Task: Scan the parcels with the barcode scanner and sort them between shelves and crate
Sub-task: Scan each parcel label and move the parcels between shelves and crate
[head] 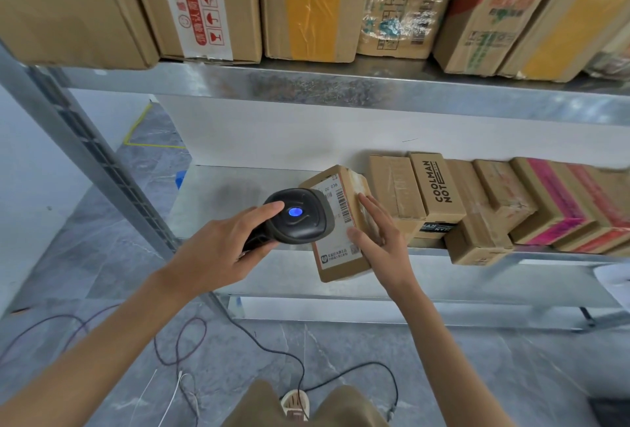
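— Hands? Left hand grips the scanner (blue light on); right hand lies flat, fingers straight, on the parcel at the shelf edge.

— Keep the label facing up and aim squarely at the barcode.

Parcel label partly behind scanner

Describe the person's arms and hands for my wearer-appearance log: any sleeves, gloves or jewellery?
Both forearms are bare as far as the view shows, with no sleeves visible. The left hand and right hand wear no gloves, and no rings, watch or wristbands show. No markings are visible on either.
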Demonstrator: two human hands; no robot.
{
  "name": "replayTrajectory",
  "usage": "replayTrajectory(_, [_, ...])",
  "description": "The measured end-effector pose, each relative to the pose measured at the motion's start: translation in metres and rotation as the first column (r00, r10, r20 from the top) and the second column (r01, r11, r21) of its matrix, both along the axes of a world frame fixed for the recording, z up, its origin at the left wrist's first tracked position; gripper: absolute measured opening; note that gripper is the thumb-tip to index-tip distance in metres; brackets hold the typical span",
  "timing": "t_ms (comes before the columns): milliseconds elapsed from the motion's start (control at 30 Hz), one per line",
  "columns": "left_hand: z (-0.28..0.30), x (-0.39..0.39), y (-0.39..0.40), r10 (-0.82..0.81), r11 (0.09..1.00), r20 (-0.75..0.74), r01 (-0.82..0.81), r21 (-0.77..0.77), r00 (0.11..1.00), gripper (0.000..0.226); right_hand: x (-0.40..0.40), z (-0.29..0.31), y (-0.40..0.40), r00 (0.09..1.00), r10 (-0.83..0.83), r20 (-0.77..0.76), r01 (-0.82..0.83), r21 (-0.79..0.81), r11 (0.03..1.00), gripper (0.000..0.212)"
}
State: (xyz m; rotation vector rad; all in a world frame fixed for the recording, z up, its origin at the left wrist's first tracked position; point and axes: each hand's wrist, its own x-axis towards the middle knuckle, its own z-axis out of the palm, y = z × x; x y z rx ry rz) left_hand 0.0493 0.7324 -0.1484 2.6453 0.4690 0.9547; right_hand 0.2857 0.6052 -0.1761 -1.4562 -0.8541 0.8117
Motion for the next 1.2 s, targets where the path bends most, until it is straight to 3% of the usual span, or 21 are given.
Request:
replayTrajectory(233, [-0.001, 0.001, -0.001, 0.026, 0.999, 0.009, -0.026, -0.039, 1.0, 0.056, -0.003, -0.007, -0.001, 1.0, -0.023, 0.007, 0.023, -0.019, 1.0, 0.06])
replayTrajectory(367, [-0.009, 0.007, -0.001, -0.014, 0.981, 0.053, 0.024, -0.193, 0.999, 0.054, -0.006, -0.01, -0.011, 0.998, -0.052, -0.018, 0.051, -0.044, 0.998, 0.058])
replayTrajectory(567, [-0.024, 0.037, -0.01, -0.082, 0.942, 0.126, 0.118, -0.313, 0.989, 0.075, -0.005, -0.01, -0.047, 0.982, -0.191, -0.001, 0.19, -0.092, 0.978, 0.057])
replayTrajectory(733, [-0.029, 0.083, -0.024, -0.111, 0.837, 0.219, 0.21, -0.505, 0.969, 0.063, 0.007, -0.01, -0.091, 0.934, -0.356, -0.034, 0.353, -0.087, 0.932, 0.062])
replayTrajectory(900, [-0.02, 0.145, -0.054, -0.211, 0.739, 0.333, 0.373, -0.56, 0.919, 0.064, 0.015, -0.016, -0.15, 0.85, -0.524, 0.053, 0.526, -0.105, 0.844, 0.061])
replayTrajectory(1200, [-0.015, 0.257, -0.169, -0.455, 0.557, 0.269, 0.507, -0.658, 0.849, 0.069, 0.04, -0.021, -0.265, 0.546, -0.833, 0.087, 0.838, -0.085, 0.54, 0.069])
